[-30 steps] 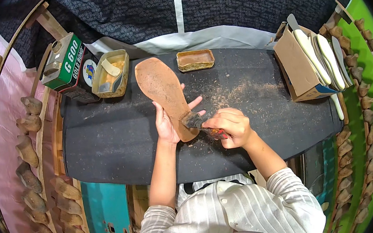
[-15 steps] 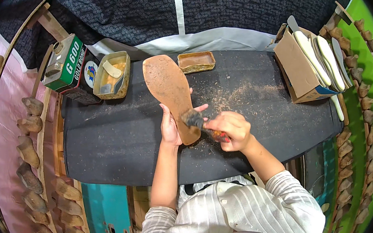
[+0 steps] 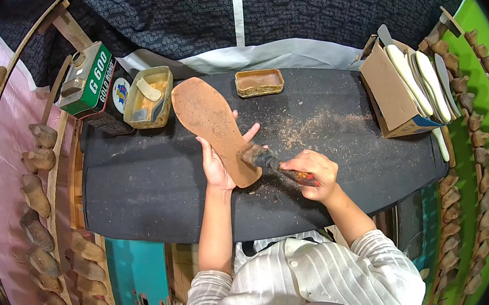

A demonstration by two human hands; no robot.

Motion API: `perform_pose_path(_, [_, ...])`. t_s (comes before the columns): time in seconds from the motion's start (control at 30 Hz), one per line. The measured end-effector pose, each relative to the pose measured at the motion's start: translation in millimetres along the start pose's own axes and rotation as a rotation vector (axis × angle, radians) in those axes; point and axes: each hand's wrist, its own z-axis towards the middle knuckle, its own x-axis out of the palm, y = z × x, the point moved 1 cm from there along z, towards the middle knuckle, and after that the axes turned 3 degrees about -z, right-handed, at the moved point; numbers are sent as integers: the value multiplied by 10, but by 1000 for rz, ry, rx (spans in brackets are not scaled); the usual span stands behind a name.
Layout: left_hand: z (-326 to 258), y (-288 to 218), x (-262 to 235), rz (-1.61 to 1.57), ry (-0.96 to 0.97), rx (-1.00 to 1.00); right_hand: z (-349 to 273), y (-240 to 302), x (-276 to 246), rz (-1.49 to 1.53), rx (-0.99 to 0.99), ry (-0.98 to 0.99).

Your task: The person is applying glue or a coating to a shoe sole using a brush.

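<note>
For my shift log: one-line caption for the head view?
Left hand steadies a brown sole while right hand brushes its heel.

Sole (image 3: 213,126) farther up-left, steeper

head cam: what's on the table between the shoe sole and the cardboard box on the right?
In the head view, only a scatter of brown dust on the dark table lies between the shoe sole and the cardboard box.

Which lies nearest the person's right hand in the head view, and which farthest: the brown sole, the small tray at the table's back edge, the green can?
1. Brown sole, just left of the right hand.
2. Small tray, straight beyond.
3. Green can, far back left.
</note>
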Motion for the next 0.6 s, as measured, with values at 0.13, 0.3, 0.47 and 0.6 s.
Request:
perform_pose_path(0.13, [1,-16,-20,-31,-19,29,-23,-32,38,-28,-1,29])
perform_pose_path(0.3, [-4,-42,-71,-93,-18,29,-137,-3,12,29,30,22])
perform_pose_path(0.47, [18,-55,-83,-132,-15,43,-313,-44,-26,116,69,101])
perform_pose_path(0.6, [2,-97,-98,-215,66,84,-327,-91,-122,171,195,60])
